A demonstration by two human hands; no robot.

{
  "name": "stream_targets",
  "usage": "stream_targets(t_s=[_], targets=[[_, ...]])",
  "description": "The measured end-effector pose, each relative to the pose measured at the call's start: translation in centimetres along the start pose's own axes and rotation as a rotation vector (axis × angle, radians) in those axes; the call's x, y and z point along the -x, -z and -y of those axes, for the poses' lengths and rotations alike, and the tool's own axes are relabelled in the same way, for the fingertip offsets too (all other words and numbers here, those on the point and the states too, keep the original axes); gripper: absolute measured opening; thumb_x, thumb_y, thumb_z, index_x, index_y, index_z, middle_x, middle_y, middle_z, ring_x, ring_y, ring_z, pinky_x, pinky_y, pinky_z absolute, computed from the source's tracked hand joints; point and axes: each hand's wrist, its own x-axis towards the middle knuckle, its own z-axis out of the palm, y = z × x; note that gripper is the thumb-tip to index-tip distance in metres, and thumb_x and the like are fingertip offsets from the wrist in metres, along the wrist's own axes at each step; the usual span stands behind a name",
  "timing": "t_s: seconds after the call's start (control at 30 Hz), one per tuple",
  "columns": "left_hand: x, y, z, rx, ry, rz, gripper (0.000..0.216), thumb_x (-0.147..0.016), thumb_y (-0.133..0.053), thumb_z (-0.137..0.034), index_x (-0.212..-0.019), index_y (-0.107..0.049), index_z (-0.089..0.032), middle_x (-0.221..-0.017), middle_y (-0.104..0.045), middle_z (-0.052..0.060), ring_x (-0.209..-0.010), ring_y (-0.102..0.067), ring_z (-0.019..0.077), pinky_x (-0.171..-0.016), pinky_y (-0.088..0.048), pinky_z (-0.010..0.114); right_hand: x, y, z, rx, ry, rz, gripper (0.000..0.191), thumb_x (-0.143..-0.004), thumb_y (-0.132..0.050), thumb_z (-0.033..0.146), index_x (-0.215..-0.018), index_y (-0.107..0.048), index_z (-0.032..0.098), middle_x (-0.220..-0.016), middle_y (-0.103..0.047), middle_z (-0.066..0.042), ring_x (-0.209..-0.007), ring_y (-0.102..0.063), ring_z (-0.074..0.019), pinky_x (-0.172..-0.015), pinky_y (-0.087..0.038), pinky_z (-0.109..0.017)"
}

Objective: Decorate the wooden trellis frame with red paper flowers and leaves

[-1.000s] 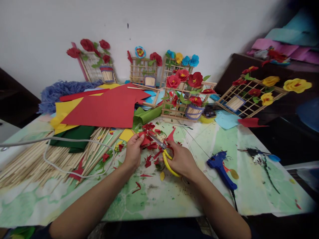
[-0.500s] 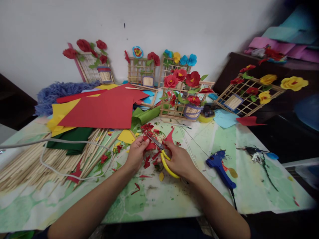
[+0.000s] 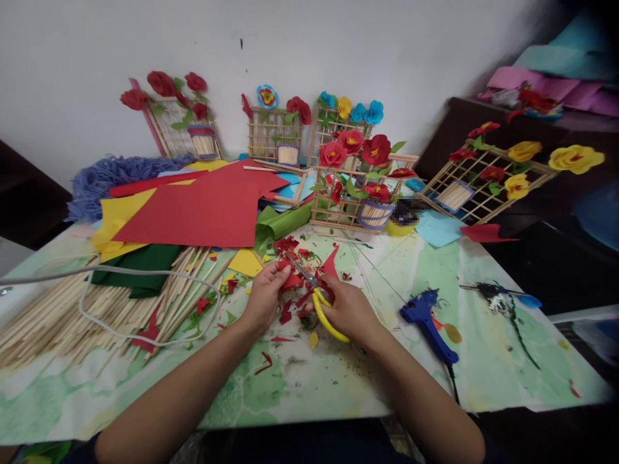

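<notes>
My left hand (image 3: 266, 291) pinches a small piece of red paper (image 3: 293, 280) between thumb and fingers. In my right hand (image 3: 349, 308) is a pair of scissors (image 3: 329, 317) with yellow handles, its metal blades pointing up and left to the red piece. Whether the blades are parted is hard to make out. Red paper scraps (image 3: 286, 312) lie on the table under and around both hands. A pointed red offcut (image 3: 331, 263) rests just beyond the right hand.
A blue glue gun (image 3: 429, 325) lies to the right. Thin wooden sticks (image 3: 62, 316), a white cord (image 3: 145, 338) and red paper sheets (image 3: 193, 216) cover the left side. Stick trellises with paper flowers (image 3: 376, 149) stand along the back; another trellis (image 3: 486, 183) leans at the right.
Both hands stay in nearly the same place, still holding the red piece and the scissors. The scissors' handles sit slightly higher, and the view has shifted a little.
</notes>
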Motion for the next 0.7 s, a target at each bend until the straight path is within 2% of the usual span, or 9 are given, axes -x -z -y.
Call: stream_targets(t_s=[0.17,0.3,0.4,0.5,0.7], targets=[[-0.3,0.2,0.3,-0.003,-0.027,-0.018,0.034,-0.063,-0.08,-0.035,-0.081,-0.061,-0.014,-0.069,-0.067,0.0,-0.057,-0.059,0.0084,-0.059,-0.051,0.02,-0.1,-0.2,-0.5,-0.035,-0.022,-0.066,0.039,-0.083,-0.056,0.049,-0.111,-0.057,0.022,-0.077,-0.066,-0.002,-0.067,-0.059,-0.0175,-0.058,-0.034,-0.024],[-0.6,0.5,0.4,-0.037,-0.068,-0.03,0.03,-0.067,-0.077,-0.034,-0.078,-0.057,-0.015,-0.058,-0.055,-0.006,-0.041,-0.041,0.0017,-0.04,-0.034,0.012,-0.1,-0.2,-0.6,-0.078,-0.039,-0.13,0.039,-0.084,-0.056,0.048,-0.113,-0.056,0.023,-0.075,-0.065,-0.001,-0.066,-0.058,-0.0173,-0.06,-0.037,-0.024],[-0.7,0.5,0.2,-0.029,-0.104,-0.035,0.03,-0.068,-0.076,-0.033,-0.076,-0.053,-0.016,-0.058,-0.051,-0.008,-0.038,-0.035,0.0003,-0.036,-0.025,0.012,0.0,-0.1,-0.5,-0.082,-0.043,-0.148,0.04,-0.082,-0.057,0.048,-0.114,-0.056,0.023,-0.073,-0.065,-0.001,-0.065,-0.059,-0.0175,-0.059,-0.038,-0.024],[-0.7,0.5,0.0,-0.015,-0.109,-0.055,0.03,-0.067,-0.078,-0.029,-0.078,-0.053,-0.017,-0.059,-0.051,-0.008,-0.042,-0.041,0.0016,-0.038,-0.029,0.012,0.0,-0.1,-0.4,-0.058,-0.048,-0.137,0.045,-0.081,-0.058,0.049,-0.118,-0.055,0.022,-0.07,-0.064,-0.001,-0.062,-0.059,-0.0179,-0.057,-0.037,-0.024],[-1.2,0.8,-0.3,0.091,-0.104,-0.1,0.033,-0.06,-0.079,-0.016,-0.083,-0.056,-0.018,-0.069,-0.059,-0.005,-0.056,-0.056,0.0052,-0.053,-0.045,0.015,0.1,0.3,0.0,0.067,-0.04,-0.099,0.048,-0.079,-0.059,0.047,-0.119,-0.054,0.021,-0.072,-0.067,-0.003,-0.067,-0.063,-0.0216,-0.058,-0.035,-0.026]])
